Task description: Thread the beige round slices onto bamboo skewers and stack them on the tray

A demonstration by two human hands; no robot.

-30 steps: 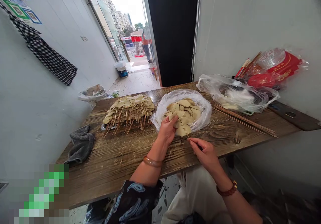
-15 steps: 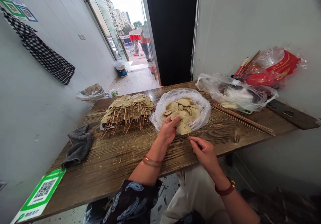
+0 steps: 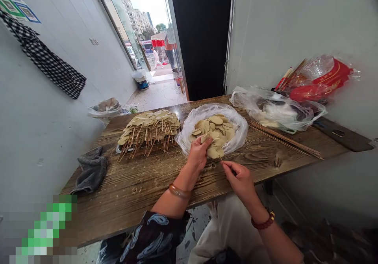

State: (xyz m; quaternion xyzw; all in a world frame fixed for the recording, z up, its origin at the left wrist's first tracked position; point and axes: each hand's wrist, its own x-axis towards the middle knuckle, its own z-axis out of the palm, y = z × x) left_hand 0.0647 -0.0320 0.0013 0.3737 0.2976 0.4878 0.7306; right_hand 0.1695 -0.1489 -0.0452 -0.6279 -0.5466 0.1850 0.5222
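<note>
On a dark, grained wooden table (image 3: pixel 130 189), a broad heap of skewered slices (image 3: pixel 147 124) lies left of an open, clear plastic bag (image 3: pixel 241 136). Loose slices (image 3: pixel 217 120) fill the bag, flat, thin, roundish and pale yellow-tan, just beyond the hands. The left hand (image 3: pixel 198 152), at the bag's near edge, is mostly closed around a few slices. The right hand (image 3: pixel 239 176), nearer the body, makes a narrow pinch. Between them, the held slices (image 3: pixel 215 152) overlap; a thin stick (image 3: pixel 221 159) in the right hand's pinch meets the lowest one.
</note>
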